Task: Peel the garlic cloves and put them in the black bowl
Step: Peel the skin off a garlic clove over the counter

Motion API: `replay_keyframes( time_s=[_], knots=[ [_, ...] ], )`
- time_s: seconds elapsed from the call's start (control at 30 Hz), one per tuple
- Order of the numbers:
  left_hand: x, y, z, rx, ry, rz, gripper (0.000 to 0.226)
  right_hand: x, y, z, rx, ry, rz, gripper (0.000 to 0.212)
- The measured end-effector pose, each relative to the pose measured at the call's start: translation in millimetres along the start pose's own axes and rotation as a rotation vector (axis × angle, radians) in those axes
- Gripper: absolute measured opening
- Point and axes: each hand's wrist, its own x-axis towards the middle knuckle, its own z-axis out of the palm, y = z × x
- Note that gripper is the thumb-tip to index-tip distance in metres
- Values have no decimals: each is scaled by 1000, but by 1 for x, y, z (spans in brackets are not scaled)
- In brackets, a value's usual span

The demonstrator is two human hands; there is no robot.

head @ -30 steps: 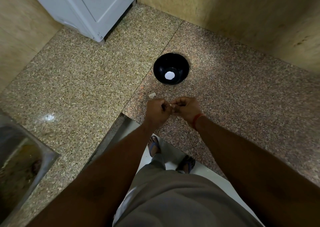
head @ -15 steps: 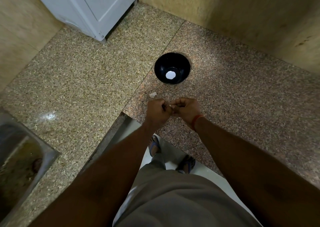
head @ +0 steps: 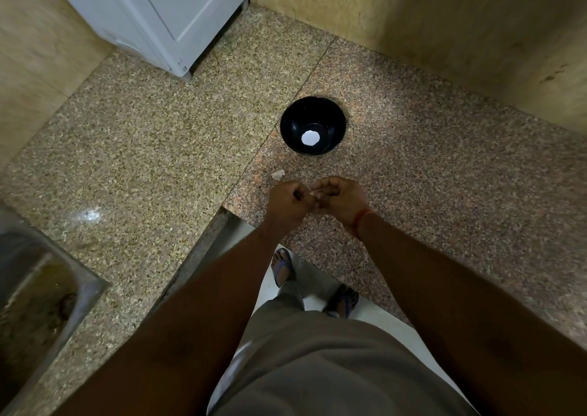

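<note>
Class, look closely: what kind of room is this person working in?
Most likely a home kitchen: a speckled stone countertop, a metal sink at its corner, and a black bowl set out for food preparation.

One view only: head cam, wide-angle, worn on the person, looking fwd and steeply down over an inner corner of the speckled stone surface. Both forearms run up from the bottom edge to the frame's middle, where the left hand and right hand meet, so they sit mid-distance from the lens. Black bowl lies just beyond them, near centre. Straight below the cam: grey clothing, sandalled feet, floor. Walls bend at the top edges from lens distortion. Sink at lower left, white appliance top left. No 2nd view, so nothing shared.
</note>
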Motion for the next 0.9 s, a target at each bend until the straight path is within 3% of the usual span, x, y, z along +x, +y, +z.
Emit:
replay_keyframes(
  time_s=[0.2,0.37,0.5,0.73,0.9],
  knots=[
    [-1,-10,4,-132,-16,-210,31,-2,-7,0,19,-2,18,17],
    [0,1,-2,66,26,-8,31,-4,-15,4,78,32,85,5],
    [0,3,-3,90,27,92,29,-2,-17,5,63,67,89,8],
    [0,-5,3,52,56,19,27,-2,-17,7,63,128,91,19],
    [1,-1,2,14,54,-33,42,0,-13,6,109,123,82,22]
  ],
)
